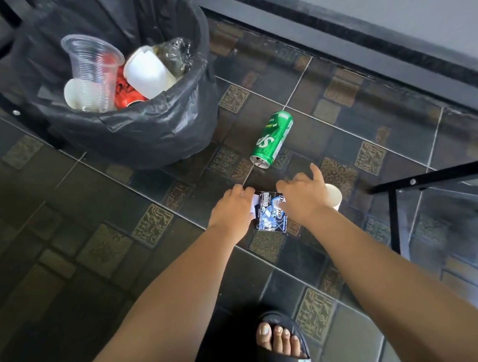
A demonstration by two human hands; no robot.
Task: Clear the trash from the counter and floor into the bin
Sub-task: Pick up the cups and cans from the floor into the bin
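Left hand point(232, 207) pinches the Dentyne Ice gum pack point(272, 218) by its left edge on the tiled floor point(66, 219); right hand point(303, 198) touches its top corner, grip unclear; Sprite can point(271, 139) lies beside the lined bin point(145, 136).

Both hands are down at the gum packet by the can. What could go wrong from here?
The bin looks heaped: the clear cup pokes above its rim, so the gum packet may slide off. The green can lies on its side close to the right hand; a nudge could roll it. The paper cup sits half hidden behind that hand and could be knocked or missed.
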